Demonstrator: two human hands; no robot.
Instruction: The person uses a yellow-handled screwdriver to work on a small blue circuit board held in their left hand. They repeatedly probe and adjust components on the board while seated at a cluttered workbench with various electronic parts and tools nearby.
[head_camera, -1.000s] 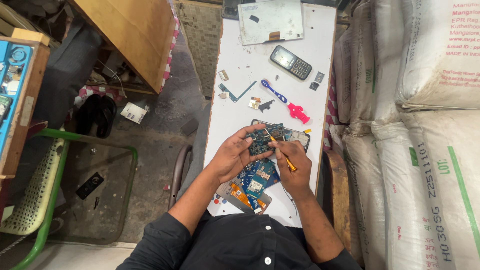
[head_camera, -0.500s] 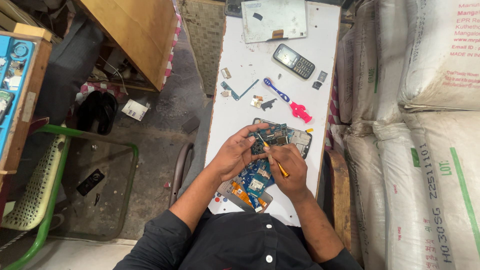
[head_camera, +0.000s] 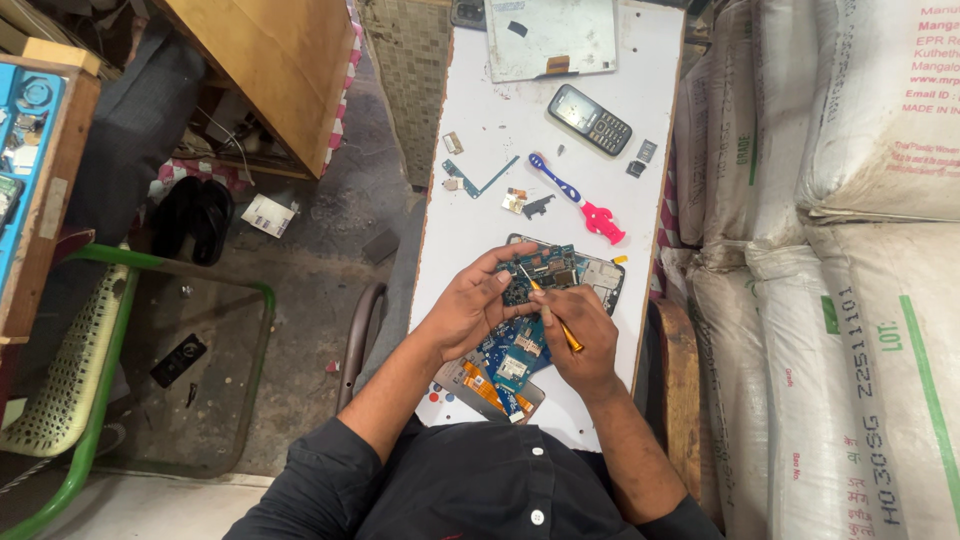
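Two hands over one opened phone on the white table (head_camera: 470, 230), same as a second ago; little has changed. Left hand (head_camera: 468, 310) clamps the greenish circuit board (head_camera: 545, 268) from the 9 o'clock side, fingers curled over its edge. Right hand (head_camera: 578, 335) pinches a yellow-handled tool (head_camera: 555, 315), screwdriver or pick, can't tell which; its tip sits on the board, about where it was half a second ago, handle angled slightly differently. Board lies in the grey phone housing (head_camera: 600, 275), mid-table, just ahead of the person. So the probing or prying on the board looks ongoing; nothing lifted off yet.

Blue circuit board with orange flex strips (head_camera: 505, 365) sits under the wrists, toward 6 o'clock from the work, unmoved. Blue-and-pink toothbrush (head_camera: 578, 198) at 12 o'clock, near. Black keypad phone (head_camera: 590, 118) further off at 12 to 1 o'clock. Grey panel (head_camera: 550, 35) at the table's far end. Small loose parts (head_camera: 480, 180) at 11 o'clock. White sacks (head_camera: 860, 250) stacked at 3 o'clock. Green-framed chair (head_camera: 90, 350) at 9 o'clock, well apart.
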